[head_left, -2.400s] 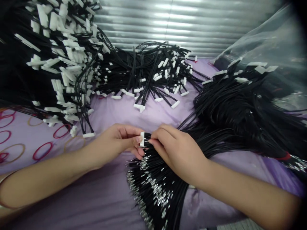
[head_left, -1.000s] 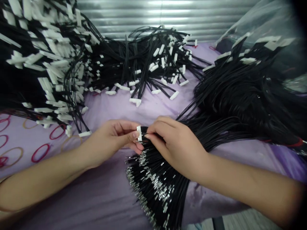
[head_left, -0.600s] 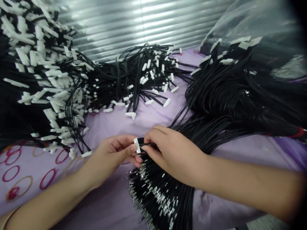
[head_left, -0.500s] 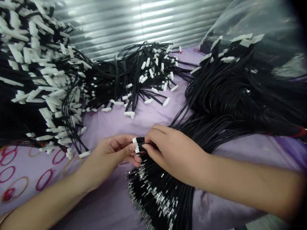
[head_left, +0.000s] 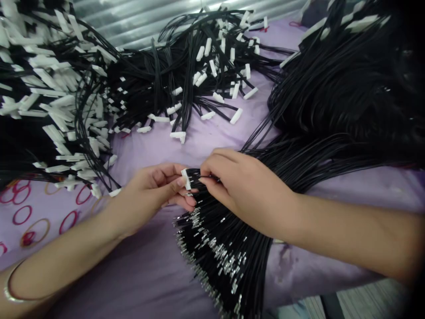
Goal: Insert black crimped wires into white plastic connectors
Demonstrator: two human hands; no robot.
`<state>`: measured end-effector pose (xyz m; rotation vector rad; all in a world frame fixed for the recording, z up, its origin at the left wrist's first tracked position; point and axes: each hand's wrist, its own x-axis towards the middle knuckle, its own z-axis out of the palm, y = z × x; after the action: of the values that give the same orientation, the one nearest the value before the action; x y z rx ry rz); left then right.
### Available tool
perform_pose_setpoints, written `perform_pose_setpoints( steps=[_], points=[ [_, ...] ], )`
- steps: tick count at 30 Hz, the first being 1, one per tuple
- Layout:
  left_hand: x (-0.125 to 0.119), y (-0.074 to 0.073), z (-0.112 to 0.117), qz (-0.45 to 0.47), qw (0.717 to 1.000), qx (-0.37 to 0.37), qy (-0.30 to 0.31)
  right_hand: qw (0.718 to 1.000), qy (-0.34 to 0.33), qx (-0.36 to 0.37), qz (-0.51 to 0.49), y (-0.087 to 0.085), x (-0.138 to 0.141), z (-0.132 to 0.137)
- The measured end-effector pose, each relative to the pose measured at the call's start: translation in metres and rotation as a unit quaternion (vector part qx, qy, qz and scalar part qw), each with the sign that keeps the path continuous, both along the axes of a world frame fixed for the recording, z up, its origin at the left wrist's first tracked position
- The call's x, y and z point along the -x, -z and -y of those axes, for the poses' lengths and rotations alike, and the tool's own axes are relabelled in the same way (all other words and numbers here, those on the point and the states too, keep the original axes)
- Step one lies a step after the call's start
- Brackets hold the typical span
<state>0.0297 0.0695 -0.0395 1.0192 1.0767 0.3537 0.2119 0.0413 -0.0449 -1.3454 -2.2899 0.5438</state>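
A small white connector housing (head_left: 187, 179) is pinched between the thumb and fingers of my left hand (head_left: 156, 190). Several black wires run into its right side. Just right of it, my right hand (head_left: 239, 186) closes its thumb and forefinger on a thin black wire (head_left: 210, 177) close to the housing. Below both hands, a thick bundle of loose black wires (head_left: 245, 257) fans out over the purple cloth. Bare metal terminals (head_left: 222, 254) tip the wires' ends. My right hand hides part of this bundle.
Black cables with white connectors are heaped at the left (head_left: 59, 102). A second cable pile (head_left: 186, 84) lies at the back centre. Coiled black wires (head_left: 338, 97) bulk up at the right. Purple cloth (head_left: 142, 266) with printed rings covers the surface; metal slats (head_left: 139, 22) stand behind.
The camera view has tipped down, so everything sits higher in the picture. My hands keep the same hold at the white connector housing. A bracelet now shows on my left wrist.
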Motion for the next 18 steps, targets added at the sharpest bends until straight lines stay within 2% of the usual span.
perform_pose_setpoints(
  steps=[18],
  points=[
    [0.0012,-0.0004,-0.0017,0.005,1.000,0.030,-0.003,0.999,0.008,0.012,-0.029,0.0009,-0.0011,-0.0008]
  ],
)
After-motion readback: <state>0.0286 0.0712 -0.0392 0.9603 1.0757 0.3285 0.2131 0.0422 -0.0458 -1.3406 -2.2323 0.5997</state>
